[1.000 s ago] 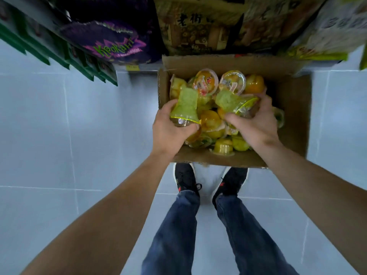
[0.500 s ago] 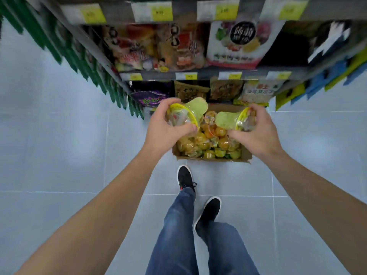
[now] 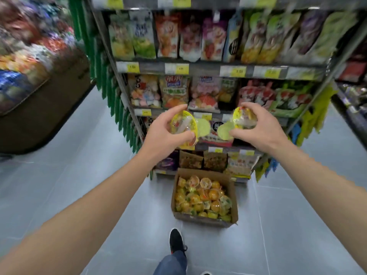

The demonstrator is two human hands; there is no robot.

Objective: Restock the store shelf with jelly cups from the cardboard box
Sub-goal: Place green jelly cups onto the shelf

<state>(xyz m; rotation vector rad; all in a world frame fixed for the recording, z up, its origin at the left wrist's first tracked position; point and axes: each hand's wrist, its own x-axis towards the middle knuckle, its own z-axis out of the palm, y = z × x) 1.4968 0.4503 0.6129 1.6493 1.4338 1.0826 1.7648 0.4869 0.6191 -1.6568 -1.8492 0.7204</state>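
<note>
My left hand (image 3: pixel 164 133) grips a green jelly cup (image 3: pixel 188 126) with a yellow-rimmed lid. A second green jelly cup (image 3: pixel 236 124) is held in my right hand (image 3: pixel 258 128). Both cups lie on their sides at chest height, their green bases pointing toward each other, in front of the middle tiers of the store shelf (image 3: pixel 198 67). Below them on the floor stands the open cardboard box (image 3: pixel 232 185), filled with several orange and yellow jelly cups (image 3: pixel 202 197).
The shelf tiers hold rows of snack bags, with yellow price tags along their edges. A brown display bin (image 3: pixel 49 100) heaped with sweets stands at the left. Grey tiled floor (image 3: pixel 79 175) runs between them. My black shoe (image 3: pixel 176 241) is just behind the box.
I have stood up from the box and lifted both cups from just above it up to the level of the middle shelves. The view has tilted up to the shelf.
</note>
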